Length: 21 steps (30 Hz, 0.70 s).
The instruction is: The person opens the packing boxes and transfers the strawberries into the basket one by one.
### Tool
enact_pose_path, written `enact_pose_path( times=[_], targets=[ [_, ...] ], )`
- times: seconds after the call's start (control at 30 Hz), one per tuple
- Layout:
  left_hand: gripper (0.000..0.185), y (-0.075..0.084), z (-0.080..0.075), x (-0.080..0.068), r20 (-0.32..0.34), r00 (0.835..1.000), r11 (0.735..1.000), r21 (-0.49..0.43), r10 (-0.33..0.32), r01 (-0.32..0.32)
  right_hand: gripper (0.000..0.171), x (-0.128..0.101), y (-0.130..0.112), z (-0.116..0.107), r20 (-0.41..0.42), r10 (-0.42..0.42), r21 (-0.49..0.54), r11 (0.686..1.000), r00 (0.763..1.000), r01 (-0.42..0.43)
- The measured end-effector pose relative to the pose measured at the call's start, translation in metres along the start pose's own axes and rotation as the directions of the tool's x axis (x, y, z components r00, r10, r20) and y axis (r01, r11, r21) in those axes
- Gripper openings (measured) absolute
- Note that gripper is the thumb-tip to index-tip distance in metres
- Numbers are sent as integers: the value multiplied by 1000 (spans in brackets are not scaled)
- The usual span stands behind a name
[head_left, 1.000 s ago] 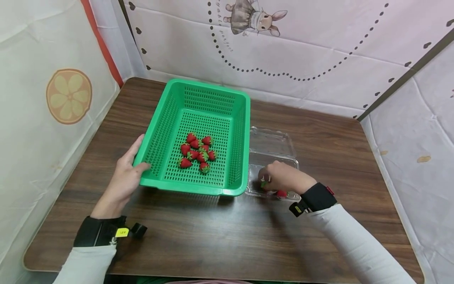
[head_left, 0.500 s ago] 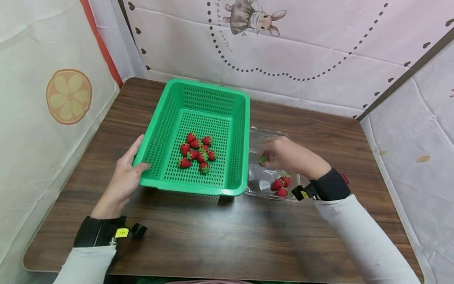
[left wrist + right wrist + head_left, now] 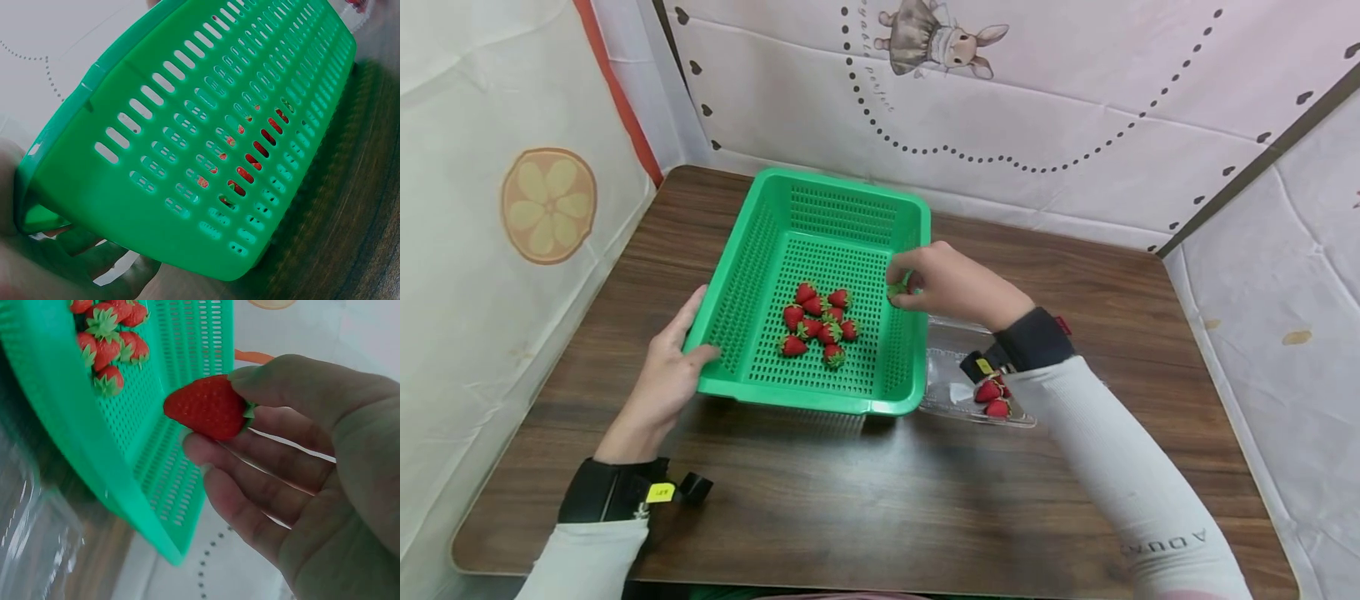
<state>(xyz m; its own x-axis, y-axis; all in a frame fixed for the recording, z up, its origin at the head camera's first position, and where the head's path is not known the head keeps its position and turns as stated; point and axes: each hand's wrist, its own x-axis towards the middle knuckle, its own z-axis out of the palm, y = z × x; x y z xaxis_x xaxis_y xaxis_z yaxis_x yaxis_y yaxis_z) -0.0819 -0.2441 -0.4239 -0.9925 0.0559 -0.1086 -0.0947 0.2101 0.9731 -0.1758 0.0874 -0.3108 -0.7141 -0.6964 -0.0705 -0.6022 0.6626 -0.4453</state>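
Note:
A strawberry [image 3: 207, 407] is pinched between the thumb and fingers of my right hand [image 3: 951, 285], over the right side of a green plastic basket [image 3: 805, 402]. In the right wrist view its red tip points away from the palm and its leaves face the hand. My left hand [image 3: 664, 375] grips the basket's left rim, thumb over the edge and the other fingers on the outside. Several strawberries [image 3: 808, 327] lie clustered on the basket floor. Through the slots of the basket wall [image 3: 187, 237], bits of red show in the left wrist view.
Right of the basket stands a clear plastic clamshell box [image 3: 943, 383], partly covered by my right forearm. A few strawberries [image 3: 988, 391] remain visible in it. The wooden table [image 3: 820, 517] is enclosed by printed white cloth [image 3: 1037, 92] at the back and sides.
My right hand has lifted a strawberry out of the clear box and carried it up and left over the basket. The left hand has kept its grip on the rim.

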Motion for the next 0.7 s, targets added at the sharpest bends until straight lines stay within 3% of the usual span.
enact_pose_path(
  times=[0.3, 0.57, 0.7],
  targets=[
    [80, -1, -1, 0, 0, 1000, 1000, -12, 2, -2, 29, 60, -3, 20, 58, -30, -77, 996, 998, 34],
    [80, -2, -2, 0, 1, 1000, 1000, -19, 2, -2, 28, 96, -5, 39, 125, 73, -43, 997, 989, -68],
    [80, -1, -2, 1, -1, 1000, 1000, -17, -4, 4, 27, 110, -4, 49, 102, 95, -75, 993, 990, -87]
  ],
)
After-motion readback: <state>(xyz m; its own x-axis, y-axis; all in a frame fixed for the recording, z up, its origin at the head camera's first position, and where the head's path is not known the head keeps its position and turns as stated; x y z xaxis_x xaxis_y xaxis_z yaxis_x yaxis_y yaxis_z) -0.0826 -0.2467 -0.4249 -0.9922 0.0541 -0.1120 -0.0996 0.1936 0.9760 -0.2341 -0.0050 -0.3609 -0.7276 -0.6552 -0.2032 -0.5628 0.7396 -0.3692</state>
